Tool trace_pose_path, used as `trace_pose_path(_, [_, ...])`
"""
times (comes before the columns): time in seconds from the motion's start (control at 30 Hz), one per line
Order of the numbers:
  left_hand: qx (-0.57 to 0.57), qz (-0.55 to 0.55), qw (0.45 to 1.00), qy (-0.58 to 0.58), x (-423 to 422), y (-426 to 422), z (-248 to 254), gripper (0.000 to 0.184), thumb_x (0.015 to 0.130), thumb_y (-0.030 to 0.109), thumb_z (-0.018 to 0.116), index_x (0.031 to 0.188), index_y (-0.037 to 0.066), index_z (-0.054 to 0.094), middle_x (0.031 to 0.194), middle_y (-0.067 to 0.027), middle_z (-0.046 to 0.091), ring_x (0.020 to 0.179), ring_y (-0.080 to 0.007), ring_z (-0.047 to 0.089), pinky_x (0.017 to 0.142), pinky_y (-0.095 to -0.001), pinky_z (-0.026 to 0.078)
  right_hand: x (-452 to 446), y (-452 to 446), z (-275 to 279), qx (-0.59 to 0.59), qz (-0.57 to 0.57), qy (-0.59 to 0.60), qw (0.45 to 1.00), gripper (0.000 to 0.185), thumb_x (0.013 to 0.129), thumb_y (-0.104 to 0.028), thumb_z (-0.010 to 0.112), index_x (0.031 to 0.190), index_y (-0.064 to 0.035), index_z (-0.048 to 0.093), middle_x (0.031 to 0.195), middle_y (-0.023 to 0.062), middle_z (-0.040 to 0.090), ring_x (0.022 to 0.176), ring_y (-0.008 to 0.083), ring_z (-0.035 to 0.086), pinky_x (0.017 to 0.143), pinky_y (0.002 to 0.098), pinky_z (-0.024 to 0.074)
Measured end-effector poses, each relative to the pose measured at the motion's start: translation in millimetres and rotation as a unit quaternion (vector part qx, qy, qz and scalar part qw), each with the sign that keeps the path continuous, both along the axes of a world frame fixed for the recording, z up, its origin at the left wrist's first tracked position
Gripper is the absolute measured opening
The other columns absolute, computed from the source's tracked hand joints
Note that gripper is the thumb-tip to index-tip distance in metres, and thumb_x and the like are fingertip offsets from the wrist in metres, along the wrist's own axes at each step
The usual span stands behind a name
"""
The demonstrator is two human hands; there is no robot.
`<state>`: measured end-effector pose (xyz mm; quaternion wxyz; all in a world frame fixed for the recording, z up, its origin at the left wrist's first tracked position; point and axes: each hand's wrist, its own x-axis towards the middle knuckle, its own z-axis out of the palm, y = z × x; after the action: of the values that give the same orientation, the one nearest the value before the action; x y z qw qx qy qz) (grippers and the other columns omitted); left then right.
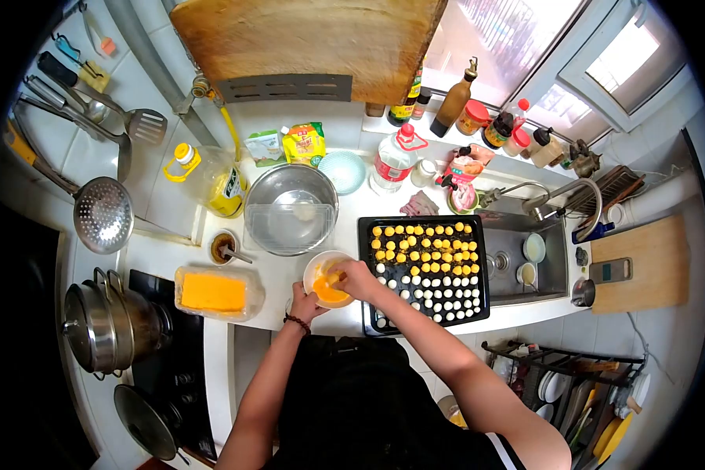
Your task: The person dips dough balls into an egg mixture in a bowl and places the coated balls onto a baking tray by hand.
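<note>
My left hand [306, 305] grips a small white bowl [312, 272] by its left side, at the counter's front edge. Orange-yellow liquid, like beaten egg yolk, lies in the bowl. My right hand [356, 280] reaches over the bowl's right rim with its fingers pinched together. Something yellow shows at the fingertips, too small to name. Right of the bowl lies a black baking tray [485, 270] with rows of small round balls. The yellow balls [435, 244] fill the far rows, and white balls [439, 294] the near rows.
Behind the bowl stands a steel basin [258, 205] with a clear plastic lid [290, 227] across it. A plastic box with an orange block [213, 292] and a small brown jar [222, 244] are at left. The sink [513, 235] lies right of the tray, the stove pot [94, 325] far left.
</note>
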<state>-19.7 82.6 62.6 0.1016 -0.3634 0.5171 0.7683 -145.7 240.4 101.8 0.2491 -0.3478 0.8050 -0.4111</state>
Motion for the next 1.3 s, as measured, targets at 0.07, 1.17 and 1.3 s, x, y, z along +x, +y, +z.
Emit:
trace_pose_path(0.07, [0.021, 0.028, 0.999, -0.021, 5, 4, -20, 0.047, 0.095, 0.004, 0.048, 0.135, 0.006, 0.024, 0.132, -0.022, 0.051, 0.108, -0.0349, 0.067, 0.085, -0.0499, 0.063, 5, -4, -16, 0.003, -0.033, -0.018, 0.999, 0.039, 0.073, -0.002, 0.079, 0.111, -0.0045, 0.072, 0.102, 0.0198, 0.07, 0.094, 0.0331, 0.07, 0.086, 0.039, 0.0563])
trace_pose_path(1.17, [-0.689, -0.47, 0.535, 0.129, 2, -21, -65, 0.021, 0.083, 0.025, 0.069, 0.1, 0.014, 0.072, 0.102, -0.0028, 0.069, 0.106, -0.0245, 0.057, 0.092, -0.044, 0.039, 80, -17, -43, 0.298, 0.01, 0.268, 0.916, 0.016, 0.087, -0.015, 0.06, 0.097, -0.0095, 0.071, 0.095, 0.0107, 0.071, 0.101, 0.0286, 0.065, 0.09, 0.0424, 0.0472])
trace_pose_path(1.3, [-0.686, -0.441, 0.553, 0.173, 2, -27, -47, 0.023, 0.083, 0.026, 0.07, 0.102, 0.015, 0.071, 0.103, -0.0031, 0.07, 0.104, -0.0238, 0.058, 0.091, -0.0444, 0.039, 86, -9, -31, 0.208, -0.108, 0.205, 0.95, 0.022, 0.082, -0.015, 0.068, 0.103, -0.0083, 0.071, 0.097, 0.0134, 0.071, 0.102, 0.0306, 0.065, 0.089, 0.0441, 0.0485])
